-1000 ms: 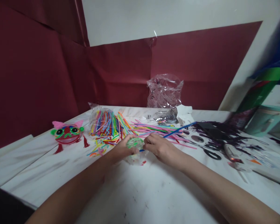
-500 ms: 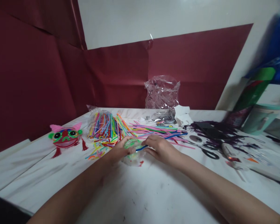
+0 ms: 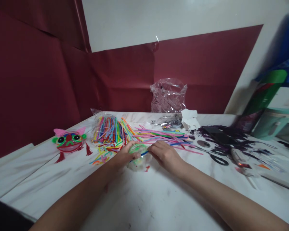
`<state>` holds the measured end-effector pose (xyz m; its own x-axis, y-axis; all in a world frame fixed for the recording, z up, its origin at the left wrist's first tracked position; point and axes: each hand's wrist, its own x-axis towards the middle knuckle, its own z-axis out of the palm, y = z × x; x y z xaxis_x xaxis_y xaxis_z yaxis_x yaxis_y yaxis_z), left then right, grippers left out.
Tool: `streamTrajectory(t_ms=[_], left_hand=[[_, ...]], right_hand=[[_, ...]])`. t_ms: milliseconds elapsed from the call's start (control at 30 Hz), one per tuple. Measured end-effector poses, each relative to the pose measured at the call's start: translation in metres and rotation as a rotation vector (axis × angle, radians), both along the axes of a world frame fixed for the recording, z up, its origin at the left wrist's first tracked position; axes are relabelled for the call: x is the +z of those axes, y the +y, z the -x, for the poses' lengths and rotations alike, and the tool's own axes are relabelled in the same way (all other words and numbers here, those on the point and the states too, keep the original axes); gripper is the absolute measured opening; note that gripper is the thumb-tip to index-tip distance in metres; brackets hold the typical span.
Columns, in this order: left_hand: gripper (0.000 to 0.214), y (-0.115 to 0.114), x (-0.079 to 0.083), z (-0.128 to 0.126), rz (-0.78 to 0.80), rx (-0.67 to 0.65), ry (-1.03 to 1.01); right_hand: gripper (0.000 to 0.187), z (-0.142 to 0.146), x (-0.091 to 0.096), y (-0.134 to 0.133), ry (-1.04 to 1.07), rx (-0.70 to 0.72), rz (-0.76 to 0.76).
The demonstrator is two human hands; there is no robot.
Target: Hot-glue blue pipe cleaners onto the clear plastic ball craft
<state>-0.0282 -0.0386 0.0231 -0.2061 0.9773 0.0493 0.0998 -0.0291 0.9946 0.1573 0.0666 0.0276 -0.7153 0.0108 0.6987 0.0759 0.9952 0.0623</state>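
Observation:
My left hand (image 3: 125,156) is closed on the left edge of a clear, round plastic piece (image 3: 137,166) with green pipe cleaner along its top. A blue pipe cleaner (image 3: 144,153) lies across the front of this piece, and my left fingertips press by it. On the other side, my right hand (image 3: 164,154) pinches the blue pipe cleaner close to the plastic. Fingers partly cover both things. A small red bit (image 3: 147,168) shows at the lower right of the plastic piece.
A pink-eared animal-face ornament (image 3: 69,141) with red tassels lies left. Behind my hands are a bag of colourful pipe cleaners (image 3: 107,129) and loose pink strands (image 3: 159,132). On the right are scissors (image 3: 219,158), a glue gun (image 3: 239,158), purple cord (image 3: 245,141) and a mug (image 3: 271,123).
The blue pipe cleaner now lies further across the front of the plastic piece. My right fingers have shifted slightly and closed in on it. My left hand keeps its hold.

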Motion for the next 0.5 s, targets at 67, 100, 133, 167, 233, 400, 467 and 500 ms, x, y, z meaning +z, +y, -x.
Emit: streamTrajectory(t_ms=[67, 100, 133, 167, 233, 400, 467, 500], left_hand=[[0.051, 0.0, -0.003, 0.001, -0.016, -0.011, -0.033], [0.051, 0.0, -0.004, 0.001, -0.026, -0.015, -0.059], [0.052, 0.0, -0.006, 0.001, -0.028, -0.012, -0.081], [0.053, 0.0, -0.007, 0.001, -0.022, -0.005, -0.094], [0.054, -0.001, -0.008, -0.001, -0.004, 0.008, -0.106], [0.053, -0.004, -0.002, -0.007, -0.023, -0.057, -0.107], [0.054, -0.004, 0.001, -0.008, -0.064, -0.101, -0.101], [0.055, -0.005, 0.003, -0.009, -0.083, -0.123, -0.093]], right_hand=[[0.02, -0.003, 0.005, 0.007, 0.01, -0.024, -0.04], [0.021, -0.005, 0.008, 0.01, 0.017, -0.037, -0.062], [0.022, -0.007, 0.011, 0.012, 0.025, -0.051, -0.085], [0.023, -0.009, 0.014, 0.014, 0.032, -0.063, -0.107], [0.025, -0.013, 0.021, 0.015, 0.049, -0.077, -0.145], [0.025, -0.019, 0.036, 0.008, 0.071, -0.064, -0.203], [0.028, -0.02, 0.04, 0.005, 0.081, -0.038, -0.224], [0.029, -0.02, 0.042, 0.003, 0.084, -0.024, -0.234]])
